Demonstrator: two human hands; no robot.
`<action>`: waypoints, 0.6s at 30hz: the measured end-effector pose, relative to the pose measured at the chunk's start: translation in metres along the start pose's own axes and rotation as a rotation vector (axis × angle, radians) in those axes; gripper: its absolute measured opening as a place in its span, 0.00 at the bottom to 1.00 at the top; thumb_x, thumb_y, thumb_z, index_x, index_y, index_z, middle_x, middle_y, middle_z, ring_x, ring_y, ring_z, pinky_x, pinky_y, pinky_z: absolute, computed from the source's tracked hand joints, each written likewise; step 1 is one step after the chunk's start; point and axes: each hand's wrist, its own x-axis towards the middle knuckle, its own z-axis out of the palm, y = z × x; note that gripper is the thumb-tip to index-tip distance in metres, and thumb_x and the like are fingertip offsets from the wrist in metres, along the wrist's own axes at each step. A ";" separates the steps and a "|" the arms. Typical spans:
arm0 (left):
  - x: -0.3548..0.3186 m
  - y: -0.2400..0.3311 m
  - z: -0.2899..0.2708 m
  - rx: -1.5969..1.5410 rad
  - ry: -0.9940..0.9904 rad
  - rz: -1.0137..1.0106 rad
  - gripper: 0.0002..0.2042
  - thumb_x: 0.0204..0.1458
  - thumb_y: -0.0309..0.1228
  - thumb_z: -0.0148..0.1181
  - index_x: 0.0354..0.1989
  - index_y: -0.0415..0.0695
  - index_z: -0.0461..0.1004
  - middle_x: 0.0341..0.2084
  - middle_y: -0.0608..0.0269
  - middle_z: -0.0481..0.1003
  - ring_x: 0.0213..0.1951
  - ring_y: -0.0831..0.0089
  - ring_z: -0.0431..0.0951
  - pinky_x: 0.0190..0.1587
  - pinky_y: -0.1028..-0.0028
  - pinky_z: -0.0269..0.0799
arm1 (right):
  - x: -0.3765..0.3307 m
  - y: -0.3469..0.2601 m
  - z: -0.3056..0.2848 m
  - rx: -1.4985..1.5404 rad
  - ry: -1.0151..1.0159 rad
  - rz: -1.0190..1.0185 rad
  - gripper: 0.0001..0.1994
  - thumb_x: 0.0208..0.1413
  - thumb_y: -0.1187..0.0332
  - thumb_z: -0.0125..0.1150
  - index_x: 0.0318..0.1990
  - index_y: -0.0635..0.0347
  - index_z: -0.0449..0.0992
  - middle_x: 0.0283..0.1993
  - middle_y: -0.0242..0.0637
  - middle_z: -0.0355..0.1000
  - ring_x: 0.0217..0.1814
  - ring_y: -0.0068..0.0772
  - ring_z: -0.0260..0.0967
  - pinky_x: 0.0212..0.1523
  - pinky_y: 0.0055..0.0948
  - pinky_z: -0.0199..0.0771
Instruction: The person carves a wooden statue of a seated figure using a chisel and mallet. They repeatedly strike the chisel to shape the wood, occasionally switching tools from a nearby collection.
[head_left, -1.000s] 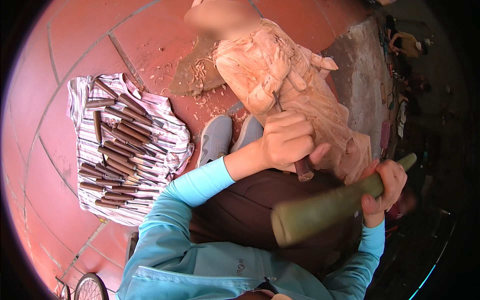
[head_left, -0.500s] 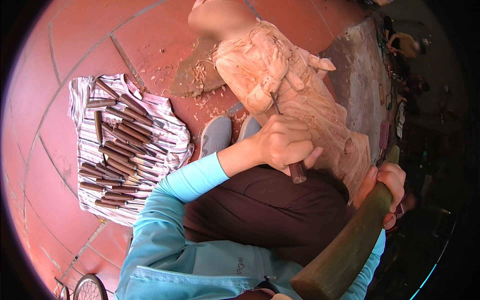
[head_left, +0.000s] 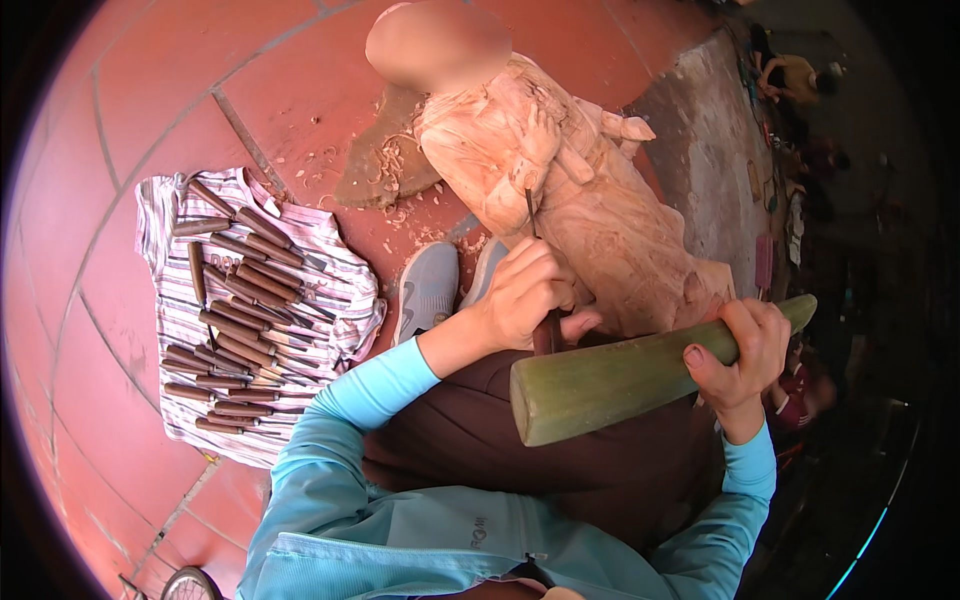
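Observation:
A pale wooden carved figure (head_left: 590,190) lies tilted across my lap and the floor. My left hand (head_left: 525,295) grips a chisel (head_left: 536,250) whose blade tip rests on the figure's middle. My right hand (head_left: 740,355) holds a thick green-brown wooden mallet (head_left: 620,385), lying nearly level with its broad end just behind the chisel's handle end. Both sleeves are light blue.
A striped cloth (head_left: 330,300) on the red tiled floor at my left carries several wooden-handled chisels (head_left: 235,310). Wood shavings (head_left: 385,165) lie near the figure's base. My grey shoe (head_left: 425,290) is beside the cloth. A grey concrete slab (head_left: 700,130) and dark clutter lie at right.
The mallet swung down and back behind my right side, then returned up to level behind the chisel handle. My left hand stayed on the chisel against the figure.

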 end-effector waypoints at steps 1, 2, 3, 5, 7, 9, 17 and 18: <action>-0.001 -0.003 0.001 -0.036 -0.025 0.034 0.16 0.42 0.29 0.70 0.20 0.45 0.63 0.15 0.65 0.64 0.17 0.70 0.64 0.18 0.74 0.53 | -0.001 0.000 0.000 0.058 0.014 0.010 0.22 0.50 0.62 0.63 0.50 0.16 0.69 0.35 0.32 0.66 0.34 0.35 0.66 0.31 0.32 0.65; 0.000 -0.007 0.001 -0.024 -0.058 0.066 0.16 0.42 0.28 0.69 0.18 0.45 0.62 0.14 0.66 0.62 0.17 0.70 0.64 0.18 0.74 0.52 | 0.000 -0.003 -0.002 0.116 0.000 0.097 0.22 0.49 0.61 0.64 0.50 0.16 0.69 0.34 0.32 0.66 0.34 0.36 0.66 0.31 0.32 0.64; 0.000 -0.012 0.001 -0.013 -0.091 0.096 0.17 0.42 0.28 0.67 0.16 0.45 0.61 0.13 0.66 0.61 0.16 0.70 0.63 0.17 0.74 0.52 | 0.000 -0.007 -0.007 0.174 -0.015 0.185 0.22 0.49 0.61 0.65 0.49 0.16 0.69 0.34 0.33 0.66 0.34 0.36 0.66 0.30 0.31 0.64; 0.002 -0.015 0.004 -0.006 -0.087 0.138 0.19 0.41 0.25 0.64 0.11 0.46 0.56 0.10 0.67 0.57 0.12 0.70 0.60 0.14 0.73 0.50 | -0.001 -0.009 -0.013 0.236 -0.015 0.270 0.26 0.45 0.68 0.65 0.50 0.22 0.68 0.35 0.35 0.66 0.34 0.39 0.66 0.31 0.34 0.65; 0.004 -0.017 0.000 -0.033 -0.141 0.145 0.19 0.41 0.24 0.64 0.11 0.46 0.56 0.09 0.67 0.57 0.11 0.71 0.59 0.13 0.74 0.51 | -0.005 -0.006 -0.019 0.244 0.016 0.264 0.33 0.39 0.83 0.65 0.53 0.36 0.67 0.40 0.38 0.67 0.33 0.42 0.67 0.31 0.38 0.68; 0.007 -0.017 -0.006 -0.057 -0.193 0.143 0.19 0.41 0.24 0.63 0.11 0.46 0.55 0.08 0.68 0.56 0.11 0.72 0.59 0.12 0.74 0.52 | 0.021 0.002 -0.016 -0.015 -0.026 -0.114 0.25 0.44 0.74 0.64 0.52 0.46 0.67 0.38 0.38 0.67 0.32 0.42 0.66 0.31 0.38 0.67; -0.006 -0.012 -0.020 -0.130 -0.147 0.101 0.14 0.42 0.22 0.65 0.20 0.44 0.61 0.13 0.66 0.62 0.14 0.69 0.62 0.16 0.72 0.52 | 0.018 -0.021 -0.015 0.162 -0.044 0.156 0.21 0.48 0.64 0.61 0.52 0.30 0.69 0.34 0.37 0.66 0.31 0.41 0.64 0.30 0.39 0.66; -0.010 -0.010 -0.017 -0.112 -0.102 0.091 0.14 0.43 0.23 0.65 0.21 0.43 0.61 0.14 0.66 0.63 0.14 0.69 0.62 0.16 0.72 0.53 | 0.014 -0.023 -0.016 0.182 -0.049 0.160 0.22 0.48 0.65 0.61 0.52 0.30 0.69 0.33 0.37 0.66 0.31 0.41 0.64 0.29 0.39 0.65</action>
